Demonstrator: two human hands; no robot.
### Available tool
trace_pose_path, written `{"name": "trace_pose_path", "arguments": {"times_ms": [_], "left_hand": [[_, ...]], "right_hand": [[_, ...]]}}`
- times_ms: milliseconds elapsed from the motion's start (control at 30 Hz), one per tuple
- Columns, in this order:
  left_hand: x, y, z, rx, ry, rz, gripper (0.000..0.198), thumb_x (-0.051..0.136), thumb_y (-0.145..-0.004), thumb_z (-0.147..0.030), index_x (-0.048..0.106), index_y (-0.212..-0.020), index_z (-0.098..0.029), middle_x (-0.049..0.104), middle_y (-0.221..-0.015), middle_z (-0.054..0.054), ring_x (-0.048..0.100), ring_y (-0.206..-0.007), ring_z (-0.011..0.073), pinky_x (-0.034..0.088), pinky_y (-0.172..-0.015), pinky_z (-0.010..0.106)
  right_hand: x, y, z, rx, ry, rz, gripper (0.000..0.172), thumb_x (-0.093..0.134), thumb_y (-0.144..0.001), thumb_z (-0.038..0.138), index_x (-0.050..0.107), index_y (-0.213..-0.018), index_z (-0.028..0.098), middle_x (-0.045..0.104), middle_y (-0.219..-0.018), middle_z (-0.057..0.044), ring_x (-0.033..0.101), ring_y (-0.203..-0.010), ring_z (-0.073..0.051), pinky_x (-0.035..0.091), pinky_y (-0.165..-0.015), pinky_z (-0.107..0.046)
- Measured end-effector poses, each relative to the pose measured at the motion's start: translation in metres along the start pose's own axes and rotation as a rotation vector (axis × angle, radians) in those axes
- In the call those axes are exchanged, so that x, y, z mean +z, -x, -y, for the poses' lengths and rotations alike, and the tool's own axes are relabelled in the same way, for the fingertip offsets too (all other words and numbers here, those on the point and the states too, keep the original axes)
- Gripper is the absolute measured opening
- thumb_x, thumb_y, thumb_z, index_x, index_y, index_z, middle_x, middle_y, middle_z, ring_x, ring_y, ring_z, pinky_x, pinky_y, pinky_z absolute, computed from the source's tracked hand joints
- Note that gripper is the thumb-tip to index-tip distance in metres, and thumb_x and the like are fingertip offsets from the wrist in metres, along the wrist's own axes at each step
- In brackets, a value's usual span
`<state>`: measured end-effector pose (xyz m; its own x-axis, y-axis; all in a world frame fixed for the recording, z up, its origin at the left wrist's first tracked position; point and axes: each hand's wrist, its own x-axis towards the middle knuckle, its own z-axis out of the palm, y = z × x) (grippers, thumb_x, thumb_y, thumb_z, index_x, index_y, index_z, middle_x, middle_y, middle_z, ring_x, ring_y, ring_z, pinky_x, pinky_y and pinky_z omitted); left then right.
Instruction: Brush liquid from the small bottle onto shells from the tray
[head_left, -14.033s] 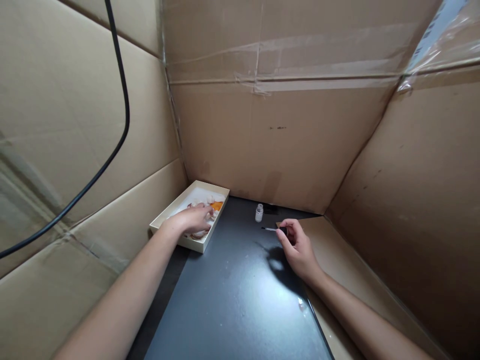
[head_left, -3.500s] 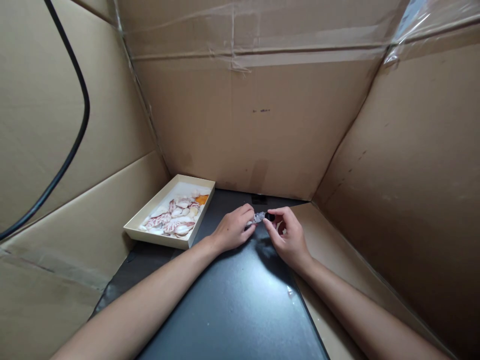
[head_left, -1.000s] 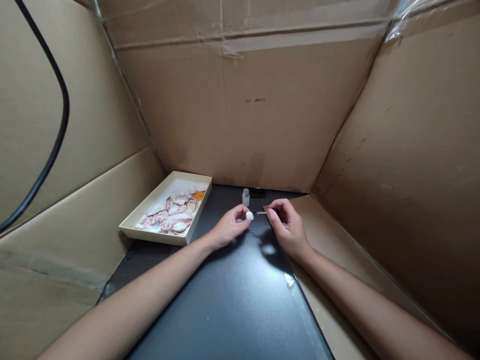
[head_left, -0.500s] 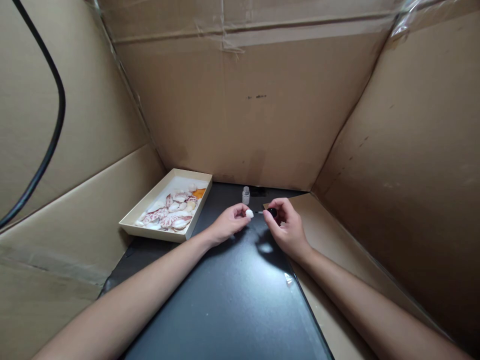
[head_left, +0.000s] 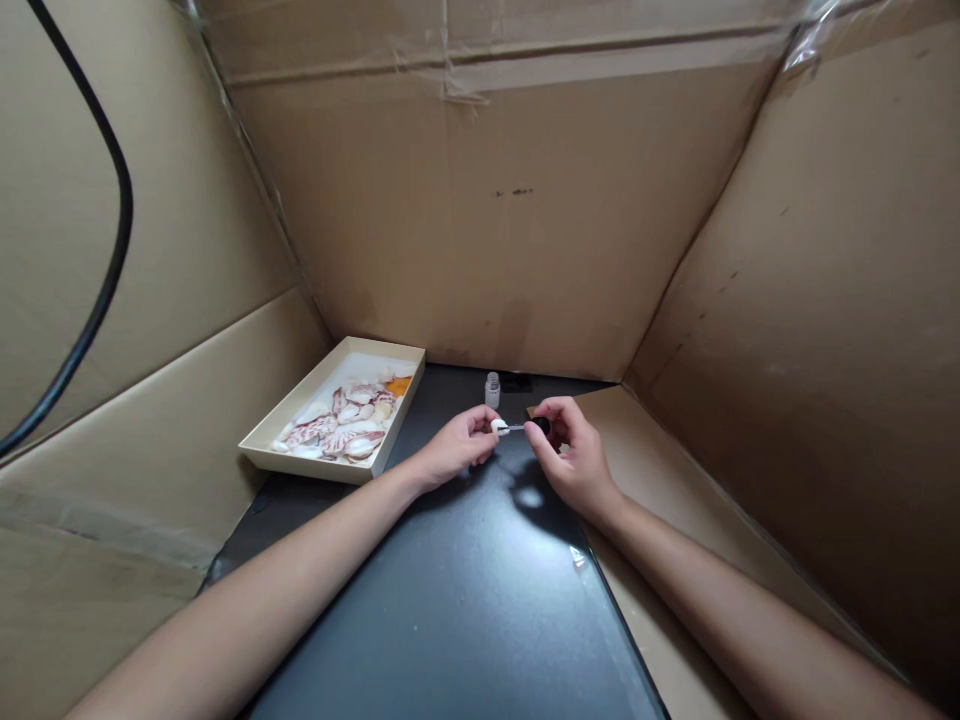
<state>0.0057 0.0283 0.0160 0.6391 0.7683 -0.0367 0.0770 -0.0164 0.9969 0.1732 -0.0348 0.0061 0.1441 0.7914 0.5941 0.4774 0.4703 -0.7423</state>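
Between the fingertips of my left hand (head_left: 459, 450) is a small white shell (head_left: 498, 426). My right hand (head_left: 574, 450) pinches the black cap of a brush (head_left: 540, 427), whose thin stem points left. The brush's tip lies against or just in front of the shell; whether it touches I cannot tell. A small clear bottle (head_left: 492, 391) stands upright and uncapped just behind my left hand. Left of my hands, a cream box (head_left: 300, 467) holds several shells (head_left: 345, 420), some white and some streaked reddish-brown.
Under my hands is a dark tabletop (head_left: 450, 600) with a bright reflection. Cardboard walls (head_left: 465, 230) enclose it at the back and sides. A flat cardboard sheet (head_left: 637, 560) lies along the right, and a black cable (head_left: 124, 200) hangs at the left.
The brush tip has moved left, from a small gap beside the shell to the shell itself. My left hand and the bottle have hardly moved.
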Motion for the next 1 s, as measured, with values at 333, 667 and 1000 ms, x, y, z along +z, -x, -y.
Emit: {"name": "trace_pose_path", "arguments": {"times_ms": [333, 667, 1000], "left_hand": [[0.0001, -0.0005, 0.0006, 0.006, -0.006, -0.001, 0.027, 0.063, -0.072, -0.034, 0.045, -0.083, -0.016, 0.042, -0.062, -0.008, 0.037, -0.048, 0.0026, 0.028, -0.046, 0.016], [-0.0007, -0.0007, 0.0019, 0.011, -0.011, -0.001, 0.029, 0.064, -0.072, -0.036, 0.046, -0.084, -0.016, 0.041, -0.062, -0.008, 0.035, -0.049, 0.0031, 0.027, -0.046, 0.017], [-0.0005, 0.0013, -0.0013, -0.01, -0.039, 0.023, 0.039, 0.066, -0.072, -0.046, 0.05, -0.087, -0.014, 0.043, -0.065, -0.006, 0.035, -0.051, 0.0035, 0.025, -0.047, 0.018]], "right_hand": [[-0.0009, -0.0003, 0.0014, -0.015, 0.044, -0.017, 0.013, 0.057, -0.085, 0.03, 0.05, -0.091, 0.022, 0.05, -0.072, 0.002, 0.044, -0.056, -0.011, 0.038, -0.052, -0.024], [-0.0009, 0.0, 0.0021, -0.021, 0.027, -0.03, 0.012, 0.056, -0.086, 0.029, 0.05, -0.093, 0.022, 0.05, -0.071, 0.002, 0.044, -0.057, -0.012, 0.038, -0.053, -0.025], [-0.0012, 0.0002, 0.0018, -0.028, 0.031, -0.033, 0.01, 0.054, -0.088, 0.028, 0.05, -0.093, 0.021, 0.051, -0.075, 0.001, 0.045, -0.059, -0.012, 0.039, -0.055, -0.025]]}}
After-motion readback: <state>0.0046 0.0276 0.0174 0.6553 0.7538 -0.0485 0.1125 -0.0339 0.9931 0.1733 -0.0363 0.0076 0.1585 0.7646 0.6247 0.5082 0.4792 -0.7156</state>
